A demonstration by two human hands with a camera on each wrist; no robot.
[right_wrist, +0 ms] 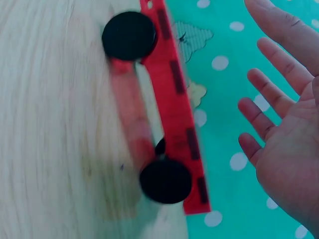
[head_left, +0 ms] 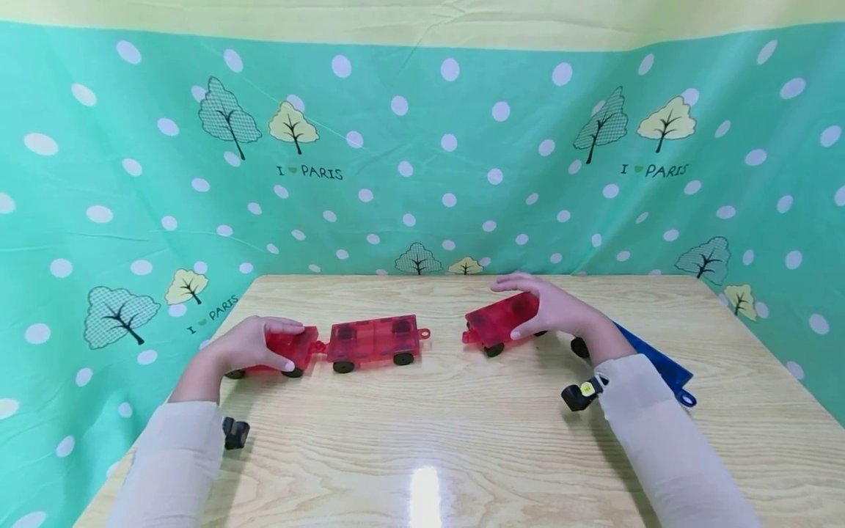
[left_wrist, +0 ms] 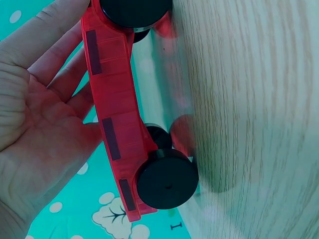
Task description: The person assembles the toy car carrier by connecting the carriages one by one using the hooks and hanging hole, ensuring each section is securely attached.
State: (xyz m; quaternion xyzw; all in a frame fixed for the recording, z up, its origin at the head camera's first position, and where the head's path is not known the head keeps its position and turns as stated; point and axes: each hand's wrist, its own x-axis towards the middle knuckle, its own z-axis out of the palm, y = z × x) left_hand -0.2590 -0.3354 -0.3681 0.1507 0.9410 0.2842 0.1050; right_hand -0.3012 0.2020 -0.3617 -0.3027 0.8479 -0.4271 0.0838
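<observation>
At the left, my left hand (head_left: 254,346) grips a translucent red toy train car (head_left: 302,346) with black wheels. In the left wrist view, the thumb lies at the side of this red car (left_wrist: 115,109). A second red car (head_left: 373,339) stands just right of it, their ends meeting at the small red coupling. Farther right is a third red car (head_left: 491,325), its far end covered by my right hand (head_left: 544,304). The right wrist view has the right hand (right_wrist: 291,119) with its fingers spread, beside that red car (right_wrist: 177,104) with a gap between them.
A blue car (head_left: 660,364) with a loop at its end stands under the right forearm, which hides part of it. The wooden table (head_left: 422,418) reaches back to a green dotted curtain (head_left: 449,169). Black wrist cameras hang by both sleeves.
</observation>
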